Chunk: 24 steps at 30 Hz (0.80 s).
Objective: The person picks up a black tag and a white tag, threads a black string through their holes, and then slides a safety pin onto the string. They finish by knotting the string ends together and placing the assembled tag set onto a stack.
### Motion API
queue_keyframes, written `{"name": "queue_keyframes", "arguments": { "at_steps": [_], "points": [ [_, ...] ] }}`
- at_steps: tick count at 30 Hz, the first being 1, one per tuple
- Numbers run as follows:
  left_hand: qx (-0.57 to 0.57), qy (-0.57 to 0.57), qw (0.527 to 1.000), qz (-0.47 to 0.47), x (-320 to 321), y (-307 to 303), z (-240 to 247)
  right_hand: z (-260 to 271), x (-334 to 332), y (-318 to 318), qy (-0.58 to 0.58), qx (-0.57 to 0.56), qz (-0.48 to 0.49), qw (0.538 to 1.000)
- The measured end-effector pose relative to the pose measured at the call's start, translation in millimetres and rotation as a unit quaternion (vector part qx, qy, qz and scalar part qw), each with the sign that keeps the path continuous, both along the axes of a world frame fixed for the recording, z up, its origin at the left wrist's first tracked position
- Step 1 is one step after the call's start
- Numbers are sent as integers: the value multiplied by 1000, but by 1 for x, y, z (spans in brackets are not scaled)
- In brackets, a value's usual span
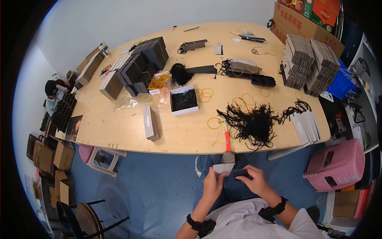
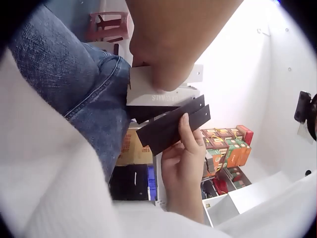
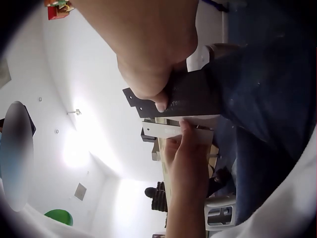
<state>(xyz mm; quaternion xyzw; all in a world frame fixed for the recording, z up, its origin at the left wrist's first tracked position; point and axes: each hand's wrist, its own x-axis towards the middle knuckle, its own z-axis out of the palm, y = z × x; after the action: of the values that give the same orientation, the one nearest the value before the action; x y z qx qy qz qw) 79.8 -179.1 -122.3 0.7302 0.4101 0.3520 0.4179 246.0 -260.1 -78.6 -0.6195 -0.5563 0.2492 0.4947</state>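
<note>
My left hand (image 1: 213, 185) grips a pale hang tag (image 1: 223, 169) printed ORIGINALS, with the thumb across its face. In the left wrist view another tag edge shows behind this pale tag (image 2: 143, 94). Close by on the right, my right hand (image 1: 254, 182) pinches two black tags (image 1: 240, 173) between thumb and fingers. These black tags (image 3: 193, 94) overlap slightly out of line in the right wrist view, each with a small hole near one end. Just beyond the left hand, a stack of tags (image 1: 228, 157) stands at the table's front edge.
On the table (image 1: 179, 137) lie a heap of black cords (image 1: 254, 123), a red-handled tool (image 1: 227, 141), a white box (image 1: 184, 101) of black pieces and a stack of ORIGINALS tags (image 1: 151, 124). Corded pale tags (image 1: 305, 127) lie right. Another person (image 1: 55, 93) is far left.
</note>
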Motion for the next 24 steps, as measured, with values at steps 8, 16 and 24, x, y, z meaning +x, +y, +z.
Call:
{"name": "queue_keyframes", "arguments": {
  "at_steps": [8, 16, 24],
  "points": [
    [7, -26, 999, 45, -19, 9, -7, -10, -14, 16, 6, 1, -78, 997],
    [4, 25, 998, -64, -24, -6, 7, -17, -8, 19, 2, -37, -79, 996],
    [-60, 4, 993, -98, -6, -14, 10, -5, -10, 18, 16, 17, -119, 993]
  ]
}}
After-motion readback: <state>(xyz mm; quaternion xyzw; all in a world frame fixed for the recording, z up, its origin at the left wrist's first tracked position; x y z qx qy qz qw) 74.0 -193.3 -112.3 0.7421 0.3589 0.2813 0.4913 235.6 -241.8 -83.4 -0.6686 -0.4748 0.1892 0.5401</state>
